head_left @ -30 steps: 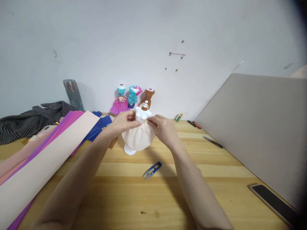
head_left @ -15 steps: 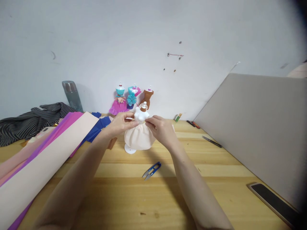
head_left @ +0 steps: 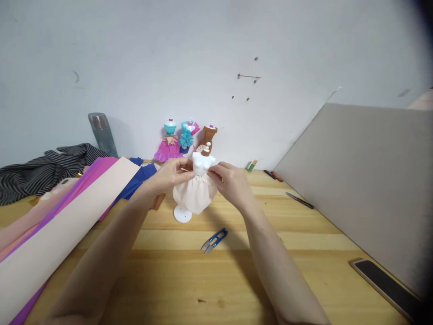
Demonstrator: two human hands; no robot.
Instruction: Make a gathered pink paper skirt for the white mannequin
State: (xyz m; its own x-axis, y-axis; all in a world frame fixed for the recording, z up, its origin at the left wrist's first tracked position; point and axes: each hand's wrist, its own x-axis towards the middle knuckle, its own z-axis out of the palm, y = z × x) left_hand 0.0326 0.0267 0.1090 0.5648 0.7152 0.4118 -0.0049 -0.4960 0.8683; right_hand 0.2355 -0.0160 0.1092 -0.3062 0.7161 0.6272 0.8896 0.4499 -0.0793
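A small white mannequin (head_left: 202, 164) is tilted, its top leaning right, between my two hands. It wears a pale cream gathered skirt (head_left: 195, 194), and its round white base (head_left: 182, 214) shows at lower left. My left hand (head_left: 173, 173) grips the left side of the waist between thumb and fingers. On the other side, my right hand (head_left: 230, 179) pinches at the waist, at the top of the skirt. Blue thread snips (head_left: 214, 240) lie on the wooden table (head_left: 162, 266) in front of the mannequin.
Three dressed mannequins (head_left: 169, 146) stand by the wall. Coloured paper sheets (head_left: 77, 203), striped cloth (head_left: 50, 169) and a bottle (head_left: 102, 134) are at left. A grey panel (head_left: 365, 171), scissors (head_left: 299, 200) and a phone (head_left: 384, 284) are at right.
The mannequin has turned and tilted more, its head moving slightly right and its base lower and a little left. Both hands still hold it at the waist.
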